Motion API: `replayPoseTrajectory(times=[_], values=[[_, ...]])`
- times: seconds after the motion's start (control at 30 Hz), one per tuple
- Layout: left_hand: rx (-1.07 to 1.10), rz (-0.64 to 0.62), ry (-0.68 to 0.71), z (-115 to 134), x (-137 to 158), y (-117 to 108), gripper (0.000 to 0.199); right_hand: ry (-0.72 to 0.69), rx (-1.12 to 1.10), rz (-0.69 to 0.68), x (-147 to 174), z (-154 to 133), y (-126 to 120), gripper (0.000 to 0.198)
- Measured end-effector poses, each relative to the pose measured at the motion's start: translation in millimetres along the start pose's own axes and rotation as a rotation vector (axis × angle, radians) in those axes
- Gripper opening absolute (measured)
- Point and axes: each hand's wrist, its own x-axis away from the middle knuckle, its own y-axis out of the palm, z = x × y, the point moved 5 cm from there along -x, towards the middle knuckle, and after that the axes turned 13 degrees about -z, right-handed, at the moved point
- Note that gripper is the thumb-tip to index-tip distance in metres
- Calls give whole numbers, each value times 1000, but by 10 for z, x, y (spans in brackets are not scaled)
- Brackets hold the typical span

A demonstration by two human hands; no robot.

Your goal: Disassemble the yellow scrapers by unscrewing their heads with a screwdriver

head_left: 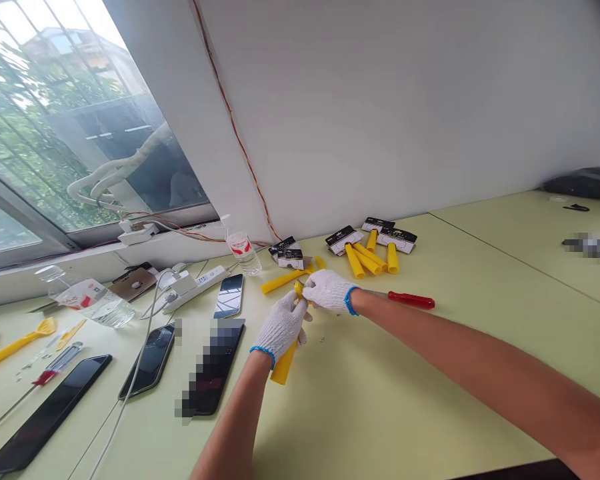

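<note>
A person's gloved left hand (283,323) grips a yellow handle (284,368) in closed fingers, over the pale green counter (380,407); the right hand's (330,291) fingers bend at its top end, their hold too hidden to tell. This piece seems mid-work. Beyond, several loose yellow tubes (367,259) beside black cards (345,239) look unstarted.

Small digits "22" (229,351) — on a dark phone's screen (216,377)
</note>
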Motion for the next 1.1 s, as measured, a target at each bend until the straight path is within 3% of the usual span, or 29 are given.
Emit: replayPoseTrajectory(times=[0.23,0.47,0.6,0.73,0.8,0.93,1.0,1.1], values=[[126,-3,-31,14,20,-29,23,-49,88,159,158,-28,-136,13],[414,-102,121,-39,14,-73,41,-107,225,23,394,175,19,8],[515,-144,116,-124,-33,-75,45,-111,222,53,474,308,6,13],[613,-139,42,-193,-77,-53,41,0,222,197,678,596,-241,26],[604,-148,16,-214,-88,-28,43,149,310,242,813,828,-368,29],[556,-135,13,-236,-92,13,45,416,448,153,1028,1285,-467,44],[542,-134,3,-239,-89,23,47,458,430,110,1085,1429,-457,39],[577,-167,9,-217,-71,-11,47,403,376,95,1101,1521,-414,26]])
